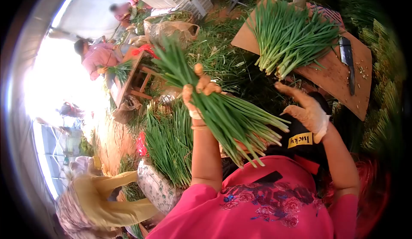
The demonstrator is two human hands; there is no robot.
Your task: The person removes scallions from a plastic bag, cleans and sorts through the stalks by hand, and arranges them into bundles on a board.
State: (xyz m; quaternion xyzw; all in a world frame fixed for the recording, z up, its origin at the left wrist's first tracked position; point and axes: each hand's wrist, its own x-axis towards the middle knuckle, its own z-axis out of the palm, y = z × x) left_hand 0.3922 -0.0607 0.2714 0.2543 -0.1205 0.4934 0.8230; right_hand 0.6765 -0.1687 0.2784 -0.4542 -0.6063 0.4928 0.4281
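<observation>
My left hand point(201, 88) is closed around the middle of a bunch of green onions point(229, 114). The leafy ends point up and away to the left, and the pale stalk ends fan out toward my chest. My right hand point(307, 112), in a pale glove, holds nothing; its fingers are spread to the right of the stalk ends. Beyond it, a larger pile of green onions point(292, 37) lies on a brown board point(332, 82). A knife point(348, 63) with a dark handle rests on the board, beside small scattered trimmings.
More green onions point(169, 140) stand left of my arm, by a flowered cloth bundle point(156, 183). A person in yellow trousers point(111, 196) bends at lower left. Another person point(101, 58) works at a wooden stool point(128, 76). Loose leaves point(219, 54) cover the ground ahead.
</observation>
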